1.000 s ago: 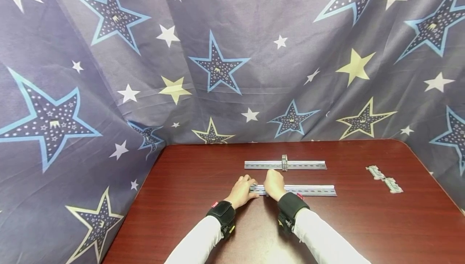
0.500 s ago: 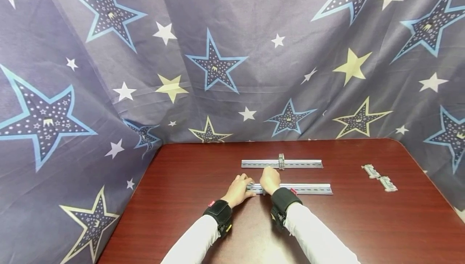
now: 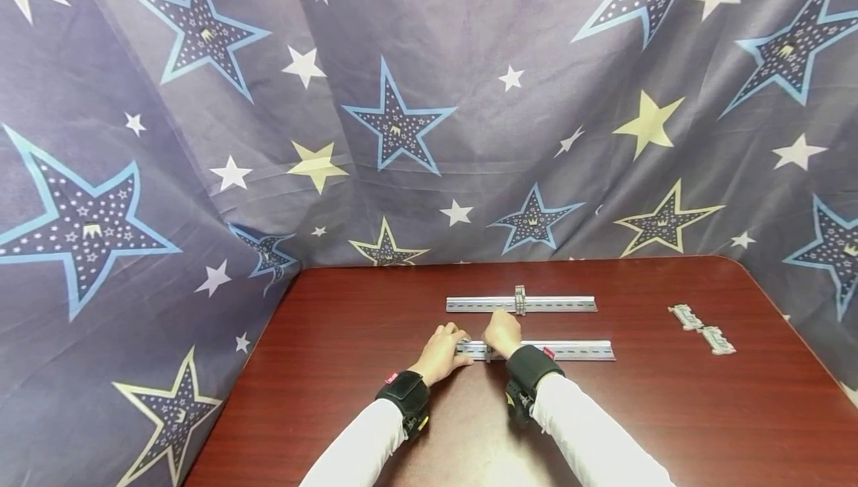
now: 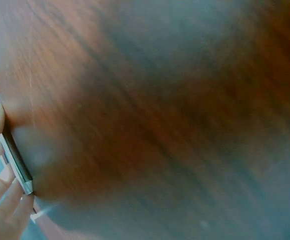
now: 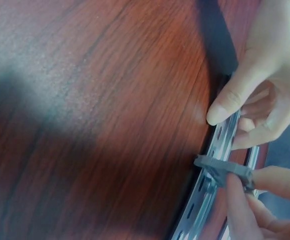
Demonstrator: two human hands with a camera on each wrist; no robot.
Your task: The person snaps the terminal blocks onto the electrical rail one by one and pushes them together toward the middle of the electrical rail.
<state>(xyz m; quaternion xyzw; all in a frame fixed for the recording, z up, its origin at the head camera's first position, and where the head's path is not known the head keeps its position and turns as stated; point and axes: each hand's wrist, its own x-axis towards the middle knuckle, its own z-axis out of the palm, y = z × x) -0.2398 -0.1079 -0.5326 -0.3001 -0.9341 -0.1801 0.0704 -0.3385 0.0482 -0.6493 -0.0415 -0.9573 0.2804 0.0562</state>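
Star-print grey-purple fabric hangs behind a reddish-brown wood-grain tabletop. So, head view first: the left hand grips the left end of the nearer slotted silver metal rail, and the right hand is just along from it. Compared with a second ago, both hands are in much the same spot, but a small thin grey block now shows more plainly beside the right hand, across that rail. Farther rail has similar pieces at its middle; two flat pale-grey plastic pieces lie off to the right.

Left wrist view: blurry, just fingers round the rail's end.

Right wrist view: thumb and finger pinch the grey block over the rail. Looks like it's being fitted; can't tell if it's seated.
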